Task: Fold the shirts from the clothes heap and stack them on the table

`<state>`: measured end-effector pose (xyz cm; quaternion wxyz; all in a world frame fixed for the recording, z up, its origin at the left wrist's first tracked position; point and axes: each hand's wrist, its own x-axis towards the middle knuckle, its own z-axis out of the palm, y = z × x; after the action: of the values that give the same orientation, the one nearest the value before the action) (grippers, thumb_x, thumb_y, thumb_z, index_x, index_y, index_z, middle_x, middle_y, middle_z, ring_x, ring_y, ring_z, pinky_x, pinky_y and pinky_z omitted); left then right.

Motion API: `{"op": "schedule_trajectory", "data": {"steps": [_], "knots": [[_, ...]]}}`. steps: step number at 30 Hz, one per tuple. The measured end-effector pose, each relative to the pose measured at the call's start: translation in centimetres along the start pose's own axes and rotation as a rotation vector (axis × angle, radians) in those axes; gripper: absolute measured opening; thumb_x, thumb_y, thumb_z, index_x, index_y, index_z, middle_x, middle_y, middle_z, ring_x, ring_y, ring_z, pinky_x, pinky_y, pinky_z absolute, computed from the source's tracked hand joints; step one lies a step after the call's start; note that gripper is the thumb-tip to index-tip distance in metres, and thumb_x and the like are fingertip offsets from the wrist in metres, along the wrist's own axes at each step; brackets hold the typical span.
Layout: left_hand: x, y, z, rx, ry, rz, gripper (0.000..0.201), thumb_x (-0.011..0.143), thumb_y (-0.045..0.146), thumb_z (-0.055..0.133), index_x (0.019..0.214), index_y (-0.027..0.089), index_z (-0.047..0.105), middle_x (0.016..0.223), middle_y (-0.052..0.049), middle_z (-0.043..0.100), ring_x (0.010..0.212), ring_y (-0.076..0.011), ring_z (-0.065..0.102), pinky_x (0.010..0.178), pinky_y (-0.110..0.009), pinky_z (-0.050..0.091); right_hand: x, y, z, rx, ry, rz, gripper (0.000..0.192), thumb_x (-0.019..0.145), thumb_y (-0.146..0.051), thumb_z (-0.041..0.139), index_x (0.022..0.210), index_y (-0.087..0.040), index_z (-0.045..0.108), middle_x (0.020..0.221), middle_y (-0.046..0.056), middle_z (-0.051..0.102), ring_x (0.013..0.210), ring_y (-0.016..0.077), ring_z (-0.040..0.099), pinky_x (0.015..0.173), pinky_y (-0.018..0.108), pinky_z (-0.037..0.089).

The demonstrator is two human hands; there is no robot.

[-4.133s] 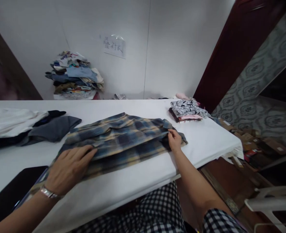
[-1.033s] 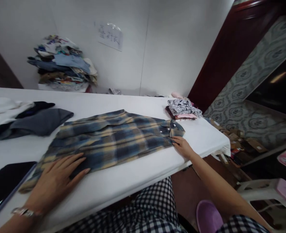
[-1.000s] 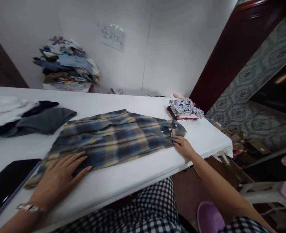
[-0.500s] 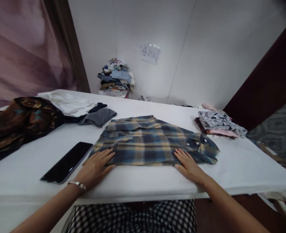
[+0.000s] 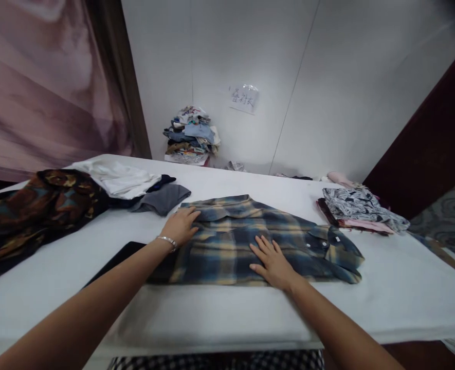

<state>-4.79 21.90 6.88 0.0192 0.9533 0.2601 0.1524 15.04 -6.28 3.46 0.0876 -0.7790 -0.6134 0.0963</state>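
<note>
A blue, yellow and dark plaid shirt (image 5: 227, 246) lies folded lengthwise on the white-covered table (image 5: 219, 313), its collar and white buttons toward the right. At the shirt's far left part rests my left hand (image 5: 180, 226), fingers stretched over the cloth, a silver bracelet on the wrist. My right hand (image 5: 272, 264) lies flat near the middle of the shirt with its fingers spread. Neither hand grips the fabric. A black phone (image 5: 119, 259) is partly covered by my left forearm.
On the left lie a dark patterned garment (image 5: 57, 205), white cloth (image 5: 119, 177) and grey cloth (image 5: 163, 199). A folded stack (image 5: 360, 210) sits at the right. A tall clothes pile (image 5: 192, 136) stands behind the table, below a paper sign (image 5: 243, 98) on the wall.
My left hand has moved away from me to the shirt's far left part. My right hand has slid left and farther onto the shirt. The camera view has tilted up slightly.
</note>
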Motion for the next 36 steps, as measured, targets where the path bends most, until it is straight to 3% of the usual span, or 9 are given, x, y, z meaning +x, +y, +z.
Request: {"op": "schedule_trajectory", "data": {"steps": [4, 8, 12, 16, 19, 23, 28, 31, 36], "knots": [[3.0, -1.8, 0.8, 0.057, -0.084, -0.095, 0.031, 0.073, 0.016, 0.05, 0.097, 0.023, 0.069, 0.124, -0.007, 0.063, 0.119, -0.0264, 0.053, 0.094, -0.039, 0.042, 0.1, 0.3, 0.9, 0.002, -0.006, -0.004, 0.069, 0.09, -0.065, 0.03, 0.147, -0.026, 0.029, 0.156, 0.007, 0.014, 0.145, 0.0252, 0.007, 0.115, 0.051, 0.006], [6.1, -2.5, -1.9, 0.013, -0.024, -0.209, 0.032, 0.085, 0.034, 0.039, 0.093, 0.023, 0.068, 0.1, -0.008, 0.072, 0.093, -0.0234, 0.065, 0.075, -0.031, 0.046, -0.3, 0.8, 1.0, 0.11, 0.01, -0.007, 0.068, 0.088, -0.063, 0.039, 0.145, -0.028, 0.032, 0.156, 0.006, 0.017, 0.145, 0.0261, 0.008, 0.115, 0.053, 0.004], [8.9, 0.4, -6.6, -0.103, 0.151, -0.212, 0.038, 0.086, 0.047, 0.038, 0.09, 0.022, 0.067, 0.09, -0.007, 0.072, 0.085, -0.0224, 0.064, 0.068, -0.029, 0.043, 0.9, 1.3, -0.4, 0.397, 0.206, 0.024, 0.067, 0.085, -0.053, 0.052, 0.145, -0.029, 0.032, 0.15, 0.007, 0.036, 0.139, 0.0254, 0.03, 0.113, 0.05, 0.02], [10.3, 4.6, -9.4, -0.093, 0.231, -0.064, 0.035, 0.086, 0.044, 0.04, 0.085, 0.021, 0.067, 0.087, -0.006, 0.072, 0.084, -0.0227, 0.063, 0.067, -0.03, 0.04, 5.4, 1.5, -3.4, 0.49, 0.427, 0.077, 0.074, 0.082, -0.039, 0.059, 0.147, -0.028, 0.027, 0.131, 0.009, 0.057, 0.108, 0.0242, 0.059, 0.096, 0.044, 0.044], [10.4, 4.8, -8.5, -0.074, 0.137, -0.069, 0.036, 0.087, 0.044, 0.039, 0.092, 0.022, 0.067, 0.098, -0.006, 0.071, 0.092, -0.0223, 0.063, 0.072, -0.03, 0.042, 9.4, 2.4, -5.2, 0.436, 0.462, 0.115, 0.059, 0.08, -0.03, 0.059, 0.138, -0.024, 0.046, 0.118, 0.009, 0.065, 0.099, 0.0234, 0.062, 0.091, 0.041, 0.047], [9.2, 0.6, -4.5, -0.018, -0.107, -0.247, 0.049, 0.085, 0.05, 0.04, 0.116, 0.02, 0.061, 0.125, -0.01, 0.061, 0.11, -0.0264, 0.058, 0.086, -0.033, 0.044, 12.3, 4.3, -6.0, 0.267, 0.419, 0.174, 0.033, 0.081, -0.021, 0.054, 0.11, -0.02, 0.069, 0.111, 0.009, 0.068, 0.107, 0.0272, 0.06, 0.096, 0.043, 0.044], [6.8, -3.4, -0.1, -0.023, -0.286, -0.334, 0.052, 0.075, 0.056, 0.052, 0.102, 0.015, 0.069, 0.11, -0.016, 0.068, 0.098, -0.0308, 0.064, 0.08, -0.035, 0.048, 13.9, 3.4, -4.3, 0.146, 0.22, -0.037, 0.047, 0.079, -0.022, 0.061, 0.125, -0.021, 0.059, 0.128, 0.01, 0.06, 0.119, 0.0276, 0.053, 0.101, 0.044, 0.039], [6.2, -3.1, 0.4, -0.039, -0.273, -0.312, 0.031, 0.076, 0.043, 0.053, 0.084, 0.018, 0.07, 0.102, -0.013, 0.07, 0.095, -0.0289, 0.064, 0.077, -0.034, 0.047, 15.5, 1.1, -2.9, 0.086, 0.148, -0.112, 0.055, 0.081, -0.03, 0.062, 0.134, -0.02, 0.051, 0.141, 0.012, 0.047, 0.13, 0.0279, 0.041, 0.106, 0.046, 0.033], [6.9, -2.3, -2.4, -0.089, -0.099, -0.299, 0.033, 0.084, 0.041, 0.04, 0.09, 0.022, 0.066, 0.096, -0.009, 0.071, 0.09, -0.0243, 0.063, 0.074, -0.032, 0.045, 17.3, -0.2, -3.1, 0.157, 0.153, -0.025, 0.034, 0.091, -0.022, 0.043, 0.114, -0.022, 0.067, 0.117, 0.007, 0.067, 0.112, 0.022, 0.058, 0.097, 0.037, 0.042]]}}
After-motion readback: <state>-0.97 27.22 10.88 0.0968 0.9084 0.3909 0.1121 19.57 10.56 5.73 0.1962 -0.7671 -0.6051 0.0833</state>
